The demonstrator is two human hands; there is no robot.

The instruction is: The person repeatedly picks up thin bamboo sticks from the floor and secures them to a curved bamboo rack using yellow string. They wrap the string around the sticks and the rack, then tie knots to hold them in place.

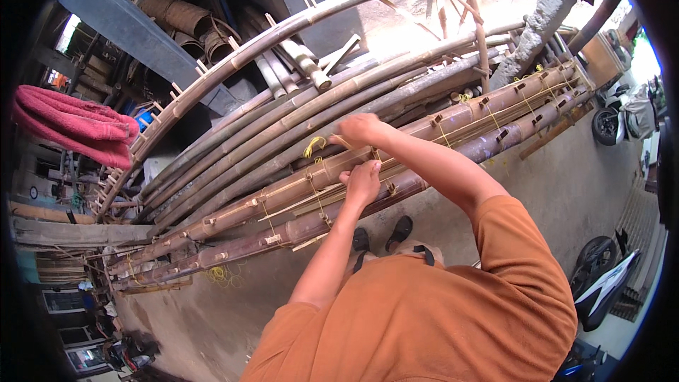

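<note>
Slotted bamboo poles, a far pole (226,221) and a near pole (240,248), run side by side from near left to far right in front of the person, with yellow twine tied across them at intervals and long thin bamboo strips (300,207) between them. The left hand (362,182) is over the gap between the two poles, its fingers bent inward; whether it grips the twine or a strip cannot be told. The right hand (359,131) is just beyond, at the far side of the far pole, with fingers curled; what they close on, if anything, is unclear. A bundle of yellow twine (313,146) is just left of the right hand.

Farther off, smooth bamboo poles (304,122) lie stacked, and beyond them arches a curved bamboo rail (247,49) set with short pegs. A red towel (71,124) hangs at far left. Loose yellow twine (223,276) lies near the poles' left end, and a motorcycle (601,279) stands at right.
</note>
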